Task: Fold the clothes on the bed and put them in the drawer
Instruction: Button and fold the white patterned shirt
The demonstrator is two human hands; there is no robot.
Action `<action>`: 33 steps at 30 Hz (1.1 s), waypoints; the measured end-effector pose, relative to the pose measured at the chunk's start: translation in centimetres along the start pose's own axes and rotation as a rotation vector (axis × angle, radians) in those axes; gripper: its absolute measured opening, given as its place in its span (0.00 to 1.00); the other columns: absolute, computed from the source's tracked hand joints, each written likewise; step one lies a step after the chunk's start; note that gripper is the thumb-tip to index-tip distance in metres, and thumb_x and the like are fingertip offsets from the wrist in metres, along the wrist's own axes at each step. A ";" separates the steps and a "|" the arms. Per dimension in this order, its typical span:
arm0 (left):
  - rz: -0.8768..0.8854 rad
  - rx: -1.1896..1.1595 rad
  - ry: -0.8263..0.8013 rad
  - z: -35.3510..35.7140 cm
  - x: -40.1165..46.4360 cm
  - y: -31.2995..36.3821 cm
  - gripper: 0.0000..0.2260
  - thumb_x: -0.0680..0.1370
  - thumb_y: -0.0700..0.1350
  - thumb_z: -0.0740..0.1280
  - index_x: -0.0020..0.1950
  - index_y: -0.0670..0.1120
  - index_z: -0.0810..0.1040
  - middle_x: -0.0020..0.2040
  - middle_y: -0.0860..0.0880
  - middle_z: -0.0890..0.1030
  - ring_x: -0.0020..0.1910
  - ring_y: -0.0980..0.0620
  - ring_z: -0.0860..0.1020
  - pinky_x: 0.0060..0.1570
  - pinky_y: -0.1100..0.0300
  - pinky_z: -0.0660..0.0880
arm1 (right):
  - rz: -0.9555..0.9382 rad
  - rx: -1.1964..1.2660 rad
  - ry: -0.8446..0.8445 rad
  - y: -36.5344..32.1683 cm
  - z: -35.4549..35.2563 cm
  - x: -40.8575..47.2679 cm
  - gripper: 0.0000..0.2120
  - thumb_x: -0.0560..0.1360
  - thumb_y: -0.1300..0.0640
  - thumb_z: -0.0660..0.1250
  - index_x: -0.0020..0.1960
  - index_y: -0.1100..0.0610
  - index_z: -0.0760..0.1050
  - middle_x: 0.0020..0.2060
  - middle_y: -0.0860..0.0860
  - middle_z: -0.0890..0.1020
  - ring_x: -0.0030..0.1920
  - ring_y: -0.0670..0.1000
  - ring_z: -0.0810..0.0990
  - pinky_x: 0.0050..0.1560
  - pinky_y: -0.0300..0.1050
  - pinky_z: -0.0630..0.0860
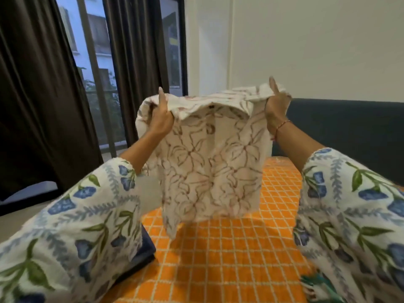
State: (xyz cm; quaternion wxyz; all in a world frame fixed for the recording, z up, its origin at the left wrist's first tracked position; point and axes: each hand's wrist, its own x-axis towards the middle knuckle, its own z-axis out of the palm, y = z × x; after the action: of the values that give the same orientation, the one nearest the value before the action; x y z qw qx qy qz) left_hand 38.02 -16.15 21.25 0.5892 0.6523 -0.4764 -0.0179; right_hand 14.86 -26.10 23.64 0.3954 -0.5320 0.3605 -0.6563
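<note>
Now both hands are raised in front of the person, holding one garment between them above the bed. The left hand [160, 119] grips the shirt [209, 167] at one upper corner, fingers curled into the cloth and the thumb sticking straight up; the right hand [276, 106] grips the opposite upper corner the same way, thumb also up. A thin red thread bracelet [281, 127] circles the right wrist.

The shirt is cream with a brown line-drawn flower print, and it hangs down from the two hands, its collar edge sagging between them and its lower hem loose in the air (slightly blurred at the bottom). Below the hands and under the hanging hem lies the bedcover [229, 248], orange with a white grid. Beyond the right hand runs a dark headboard [349, 127] against a pale wall. Beyond the left hand hang dark brown curtains [43, 95] on either side of a window [94, 51]. Both forearms come out of white sleeves [76, 226] printed with blue flowers and green leaves. Under the left sleeve a dark blue object [144, 252] lies at the bed's edge; what it is I cannot tell.
</note>
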 end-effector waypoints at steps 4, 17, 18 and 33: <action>0.198 0.614 0.029 -1.6 -4.8 -3.2 0.29 0.80 0.42 0.54 0.78 0.47 0.44 0.71 0.30 0.61 0.69 0.33 0.61 0.69 0.43 0.57 | -0.161 -0.215 -0.071 -0.1 -3.7 -4.5 0.24 0.82 0.67 0.47 0.76 0.54 0.56 0.74 0.61 0.59 0.68 0.54 0.64 0.58 0.24 0.58; 0.010 1.209 -0.640 3.8 -31.1 -19.3 0.26 0.73 0.51 0.71 0.66 0.37 0.72 0.60 0.35 0.77 0.60 0.40 0.75 0.60 0.45 0.70 | 0.234 -1.009 -0.301 28.5 -17.7 -24.7 0.32 0.74 0.61 0.54 0.77 0.45 0.54 0.41 0.68 0.69 0.35 0.63 0.65 0.27 0.42 0.61; -0.007 1.197 -0.681 4.4 -32.3 -20.6 0.28 0.61 0.49 0.80 0.55 0.36 0.80 0.47 0.36 0.81 0.48 0.40 0.80 0.50 0.46 0.76 | 0.233 -1.037 -0.305 29.8 -18.4 -26.0 0.33 0.75 0.62 0.56 0.77 0.45 0.54 0.47 0.69 0.74 0.43 0.64 0.71 0.35 0.46 0.70; -0.204 1.068 -0.990 2.3 -39.5 -27.6 0.28 0.78 0.49 0.65 0.74 0.39 0.62 0.74 0.37 0.62 0.72 0.39 0.64 0.66 0.39 0.63 | 0.413 -1.376 -0.267 31.4 -22.6 -37.2 0.28 0.75 0.66 0.60 0.73 0.49 0.65 0.76 0.64 0.46 0.76 0.63 0.43 0.70 0.69 0.52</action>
State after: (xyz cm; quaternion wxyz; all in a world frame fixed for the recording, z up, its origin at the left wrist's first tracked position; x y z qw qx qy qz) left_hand 31.65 3.39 -22.39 -0.0977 0.8070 -0.5675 -0.1306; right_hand 1.44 -4.77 -23.74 0.1277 -0.6567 0.7330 -0.1229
